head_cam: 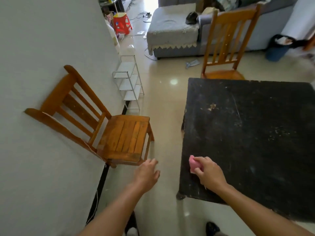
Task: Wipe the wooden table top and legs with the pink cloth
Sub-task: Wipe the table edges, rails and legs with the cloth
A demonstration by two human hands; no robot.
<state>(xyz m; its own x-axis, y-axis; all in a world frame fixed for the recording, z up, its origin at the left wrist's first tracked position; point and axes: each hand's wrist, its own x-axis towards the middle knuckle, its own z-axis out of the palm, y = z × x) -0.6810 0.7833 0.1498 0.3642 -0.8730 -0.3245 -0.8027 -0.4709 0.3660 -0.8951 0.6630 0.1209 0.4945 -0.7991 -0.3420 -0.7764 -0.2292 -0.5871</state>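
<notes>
A dark, scuffed wooden table top fills the right half of the head view, with one leg foot showing at its near left corner. My right hand grips a folded pink cloth and presses it on the table near the left edge. My left hand hovers over the floor between the table and a chair, fingers relaxed and holding nothing.
A wooden chair stands against the white wall on the left. A second wooden chair stands at the table's far side. A white wire rack, a grey sofa, a red stool and a bin lie beyond on the glossy tile floor.
</notes>
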